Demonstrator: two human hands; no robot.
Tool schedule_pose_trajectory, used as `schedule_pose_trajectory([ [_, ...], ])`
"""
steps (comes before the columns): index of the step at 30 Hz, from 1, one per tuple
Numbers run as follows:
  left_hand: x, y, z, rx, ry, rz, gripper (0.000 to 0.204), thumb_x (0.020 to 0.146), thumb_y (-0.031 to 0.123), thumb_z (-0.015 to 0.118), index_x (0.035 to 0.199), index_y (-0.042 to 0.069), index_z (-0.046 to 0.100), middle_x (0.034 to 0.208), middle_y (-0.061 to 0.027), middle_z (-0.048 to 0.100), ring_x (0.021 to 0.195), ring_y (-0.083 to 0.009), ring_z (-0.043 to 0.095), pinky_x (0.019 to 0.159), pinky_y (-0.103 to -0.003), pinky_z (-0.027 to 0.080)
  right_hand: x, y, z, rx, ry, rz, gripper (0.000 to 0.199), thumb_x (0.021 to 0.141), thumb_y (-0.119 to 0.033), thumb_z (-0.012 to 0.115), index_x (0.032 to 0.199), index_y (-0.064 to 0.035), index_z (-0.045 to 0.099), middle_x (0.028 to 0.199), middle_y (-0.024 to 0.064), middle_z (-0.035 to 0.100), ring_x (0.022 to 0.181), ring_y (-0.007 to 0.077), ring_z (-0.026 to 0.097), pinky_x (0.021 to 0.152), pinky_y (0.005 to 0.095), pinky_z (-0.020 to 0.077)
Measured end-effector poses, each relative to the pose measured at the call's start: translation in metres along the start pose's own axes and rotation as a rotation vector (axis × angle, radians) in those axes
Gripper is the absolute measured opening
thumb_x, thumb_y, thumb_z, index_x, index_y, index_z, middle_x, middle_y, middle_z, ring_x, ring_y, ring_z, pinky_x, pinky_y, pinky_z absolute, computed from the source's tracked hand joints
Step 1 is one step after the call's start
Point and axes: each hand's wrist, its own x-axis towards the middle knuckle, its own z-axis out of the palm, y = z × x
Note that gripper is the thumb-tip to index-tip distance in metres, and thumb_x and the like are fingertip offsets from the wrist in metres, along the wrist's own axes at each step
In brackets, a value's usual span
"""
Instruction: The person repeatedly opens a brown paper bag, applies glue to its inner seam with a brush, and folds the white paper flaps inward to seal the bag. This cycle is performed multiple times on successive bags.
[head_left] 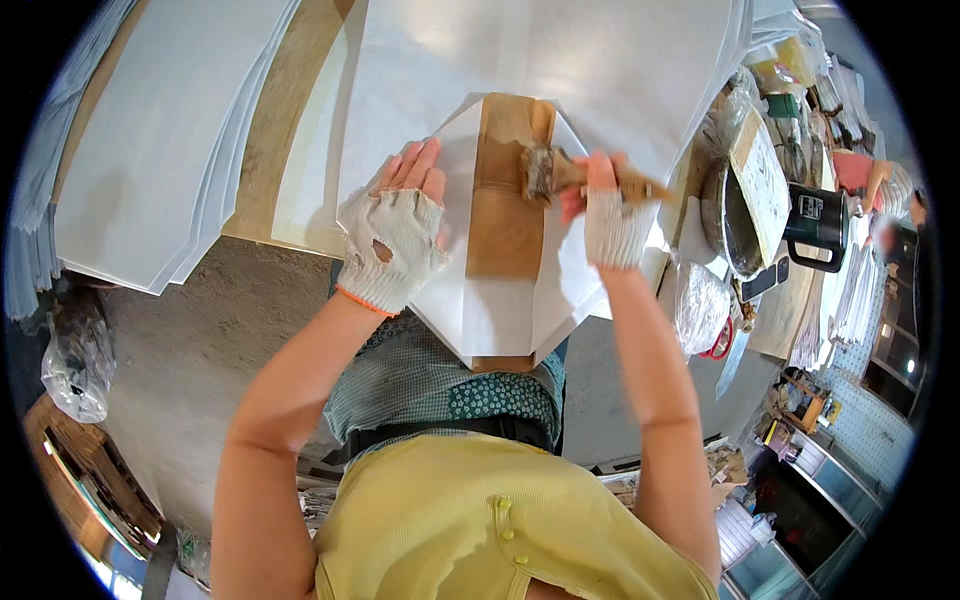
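A folded white paper piece [500, 315] lies in front of me with its near end over the table edge, and a brown strip [505, 235] runs down its middle. My left hand [395, 235], in a fingerless knit glove with a hole on its back, rests flat on the paper's left side, fingers stretched out. Gloved the same way, my right hand [610, 215] is closed around the wooden handle of a flat brush [562, 175]. Its bristles touch the right part of the brown strip, which looks wet near its upper end.
Large white sheets [430, 60] lie stacked under the work, with another stack [165, 140] at left. On the right are a metal bowl [713, 200] partly covered by a stained board [762, 185], a black mug [815, 225], a phone [765, 280], a plastic bag [698, 305] and a knife [732, 365].
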Motion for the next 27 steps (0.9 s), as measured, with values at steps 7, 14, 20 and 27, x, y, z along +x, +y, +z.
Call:
schedule_pose_trajectory([
  [7, -0.006, -0.002, -0.005, -0.126, 0.135, -0.037, 0.047, 0.073, 0.004, 0.061, 0.117, -0.006, 0.05, 0.135, -0.019, 0.05, 0.129, -0.0373, 0.049, 0.109, -0.046, 0.04, -0.016, -0.034, 0.036, -0.21, -0.412, 0.158, 0.024, 0.092, -0.028, 0.062, 0.084, -0.0058, 0.06, 0.067, 0.0062, 0.064, 0.053, 0.0138, 0.061, 0.046, 0.0282, 0.0462],
  [14, 0.004, 0.001, -0.01, -0.06, 0.039, -0.061, 0.049, 0.077, 0.009, 0.059, 0.123, -0.007, 0.052, 0.133, -0.0197, 0.052, 0.127, -0.0356, 0.051, 0.104, -0.043, 0.045, 0.027, -0.006, 0.046, -0.88, -0.329, -1.391, 0.012, 0.078, -0.018, 0.07, 0.078, -0.0119, 0.06, 0.075, 0.0011, 0.062, 0.067, 0.0217, 0.063, 0.062, 0.0324, 0.0503],
  [20, -0.003, 0.003, -0.01, -0.108, 0.046, -0.086, 0.052, 0.081, 0.001, 0.05, 0.133, -0.008, 0.048, 0.141, -0.0181, 0.045, 0.132, -0.0368, 0.045, 0.108, -0.042, 0.04, 0.005, -0.007, -0.014, -1.311, -0.068, -1.255, 0.021, 0.086, -0.03, 0.065, 0.099, -0.0129, 0.065, 0.09, 0.0023, 0.064, 0.085, 0.0183, 0.063, 0.071, 0.0346, 0.0509],
  [27, 0.001, 0.008, 0.001, -0.124, 0.093, -0.021, 0.044, 0.089, 0.006, 0.05, 0.132, -0.006, 0.049, 0.144, -0.0136, 0.045, 0.131, -0.035, 0.047, 0.106, -0.042, 0.041, -0.083, 0.046, -0.25, -1.668, 0.66, -0.759, 0.043, 0.09, -0.004, 0.061, 0.133, -0.0098, 0.06, 0.108, 0.0097, 0.069, 0.096, 0.0287, 0.063, 0.09, 0.0411, 0.0481],
])
